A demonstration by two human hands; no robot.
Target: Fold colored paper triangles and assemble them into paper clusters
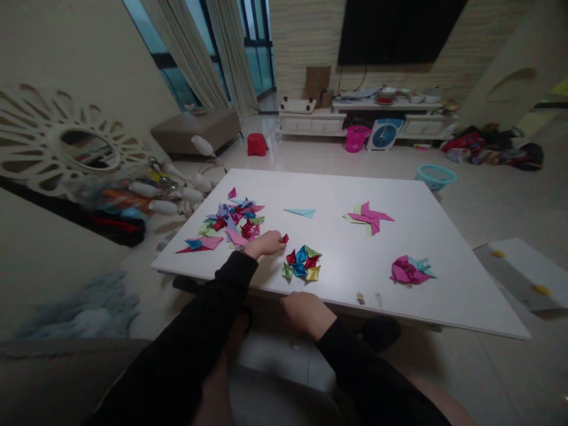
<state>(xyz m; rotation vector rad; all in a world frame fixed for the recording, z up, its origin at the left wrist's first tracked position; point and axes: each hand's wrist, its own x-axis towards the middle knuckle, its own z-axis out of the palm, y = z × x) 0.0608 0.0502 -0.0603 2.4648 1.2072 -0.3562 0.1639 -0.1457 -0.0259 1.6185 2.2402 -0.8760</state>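
My left hand (265, 242) reaches over the white table (426, 248) and pinches a small red folded paper piece (284, 238). Just right of it lies a ring of joined folded pieces in red, blue, yellow and green (302, 262). A heap of loose folded paper pieces (233, 219) lies to the left of that hand. My right hand (307, 312) rests at the table's near edge with its fingers curled under; what it holds, if anything, is hidden.
On the table also lie a light blue paper triangle (300, 211), a pink and green pinwheel (369, 217) and a crumpled pink and teal paper bundle (409, 270). A red stool (257, 144), a pink bucket (357, 138) and a teal basket (435, 176) stand on the floor beyond.
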